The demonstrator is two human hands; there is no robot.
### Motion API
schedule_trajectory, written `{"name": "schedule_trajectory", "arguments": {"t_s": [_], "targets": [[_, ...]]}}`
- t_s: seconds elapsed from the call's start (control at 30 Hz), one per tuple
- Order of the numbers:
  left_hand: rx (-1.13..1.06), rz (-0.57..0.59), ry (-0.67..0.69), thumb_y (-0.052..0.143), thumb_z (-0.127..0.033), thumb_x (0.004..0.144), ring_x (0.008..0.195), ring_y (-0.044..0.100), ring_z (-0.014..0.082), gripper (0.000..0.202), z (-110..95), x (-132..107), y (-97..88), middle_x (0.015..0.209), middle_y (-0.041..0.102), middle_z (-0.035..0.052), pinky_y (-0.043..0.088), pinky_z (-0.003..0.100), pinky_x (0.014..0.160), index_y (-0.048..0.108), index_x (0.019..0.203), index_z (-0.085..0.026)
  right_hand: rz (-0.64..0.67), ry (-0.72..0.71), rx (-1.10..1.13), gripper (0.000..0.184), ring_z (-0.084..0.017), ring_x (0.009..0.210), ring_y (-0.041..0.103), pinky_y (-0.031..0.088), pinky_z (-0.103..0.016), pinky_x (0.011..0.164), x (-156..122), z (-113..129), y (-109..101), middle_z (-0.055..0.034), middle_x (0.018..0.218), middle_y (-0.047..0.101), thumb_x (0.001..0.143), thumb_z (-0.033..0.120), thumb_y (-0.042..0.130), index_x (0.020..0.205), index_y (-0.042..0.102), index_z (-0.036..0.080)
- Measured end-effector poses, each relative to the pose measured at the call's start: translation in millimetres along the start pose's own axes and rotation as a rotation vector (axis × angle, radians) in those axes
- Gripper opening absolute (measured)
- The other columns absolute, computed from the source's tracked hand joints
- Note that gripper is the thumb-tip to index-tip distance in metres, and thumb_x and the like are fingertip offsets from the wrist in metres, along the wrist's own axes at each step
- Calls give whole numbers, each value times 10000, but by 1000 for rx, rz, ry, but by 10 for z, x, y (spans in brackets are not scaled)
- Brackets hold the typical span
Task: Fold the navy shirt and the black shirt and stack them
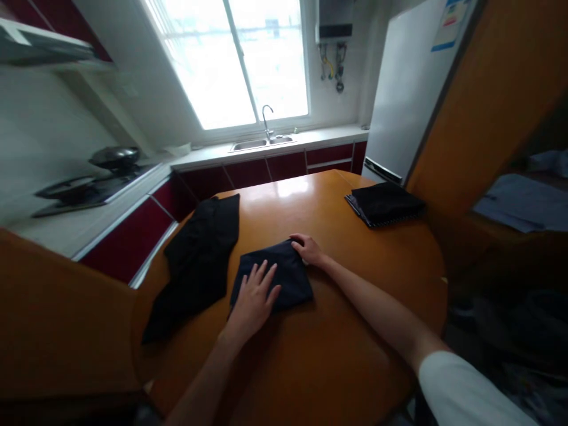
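A folded dark navy cloth (288, 273) lies in the middle of a round orange wooden table (310, 355). My left hand (254, 296) rests flat on the cloth's near left part, fingers spread and stretched out. My right hand (309, 248) is at the cloth's far right corner, fingers curled on its edge. A larger black garment (197, 254) lies unfolded to the left, hanging partly over the table's edge.
A stack of folded dark cloths (385, 203) sits at the table's far right. Behind are a counter with a sink (261, 142), a stove with a wok (113, 157) on the left, a white fridge (408, 89), and a wooden chair back (57, 319) at near left.
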State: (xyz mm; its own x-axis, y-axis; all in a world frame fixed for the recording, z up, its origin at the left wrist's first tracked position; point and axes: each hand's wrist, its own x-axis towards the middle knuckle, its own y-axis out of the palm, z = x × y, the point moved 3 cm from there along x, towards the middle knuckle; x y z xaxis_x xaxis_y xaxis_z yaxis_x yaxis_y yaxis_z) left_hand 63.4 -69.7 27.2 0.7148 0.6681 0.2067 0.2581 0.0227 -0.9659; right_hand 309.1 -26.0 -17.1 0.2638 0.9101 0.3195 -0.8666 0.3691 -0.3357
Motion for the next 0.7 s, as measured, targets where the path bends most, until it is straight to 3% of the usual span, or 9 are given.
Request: {"name": "schedule_trajectory", "arguments": {"t_s": [0.1, 0.17, 0.27, 0.37, 0.53, 0.7], "targets": [[28, 81, 62, 495, -437, 1017, 1530, 197, 337, 630, -194, -362, 39, 1652, 257, 94, 261, 652, 1177, 268, 1591, -308, 19, -7, 52, 320, -219, 1082, 678, 499, -363, 1001, 19, -49, -25, -122, 1175, 736, 890, 241, 564, 1154, 711, 137], [40, 106, 97, 568, -403, 991, 1533, 190, 334, 698, -162, -571, 50, 1661, 235, 73, 261, 668, 1172, 223, 1596, -360, 33, -11, 68, 304, -210, 1000, 691, 521, -347, 934, 36, -71, -60, -111, 1097, 752, 892, 270, 553, 1108, 721, 138], [51, 62, 52, 604, -301, 971, 1512, 265, 325, 669, 90, -755, 38, 1633, 314, 66, 308, 632, 1172, 309, 1566, -375, 84, -27, 54, 272, -199, 916, 690, 528, -318, 848, 40, -75, -126, -89, 999, 760, 875, 290, 557, 1021, 736, 146], [31, -15, 19, 590, -242, 968, 1474, 354, 297, 580, 389, -789, 34, 1577, 409, 66, 370, 544, 1175, 426, 1515, -348, 158, -50, 22, 226, -190, 842, 680, 519, -297, 784, -22, -55, -218, -66, 902, 756, 840, 278, 571, 925, 741, 156], [4, -42, 146, 532, -185, 975, 1456, 385, 266, 572, 628, -532, 71, 1566, 417, 61, 376, 486, 1195, 428, 1520, -323, 220, -87, -57, 216, -194, 813, 669, 501, -295, 756, -294, -18, -542, -50, 853, 746, 844, 320, 578, 862, 738, 177], [27, -3, 351, 515, -190, 980, 1486, 327, 272, 537, 675, 190, 164, 1584, 393, 60, 320, 484, 1223, 468, 1502, -304, 142, -40, -66, 212, -203, 801, 662, 499, -312, 750, -703, -10, -1025, -54, 830, 733, 844, 335, 575, 838, 715, 176]]}}
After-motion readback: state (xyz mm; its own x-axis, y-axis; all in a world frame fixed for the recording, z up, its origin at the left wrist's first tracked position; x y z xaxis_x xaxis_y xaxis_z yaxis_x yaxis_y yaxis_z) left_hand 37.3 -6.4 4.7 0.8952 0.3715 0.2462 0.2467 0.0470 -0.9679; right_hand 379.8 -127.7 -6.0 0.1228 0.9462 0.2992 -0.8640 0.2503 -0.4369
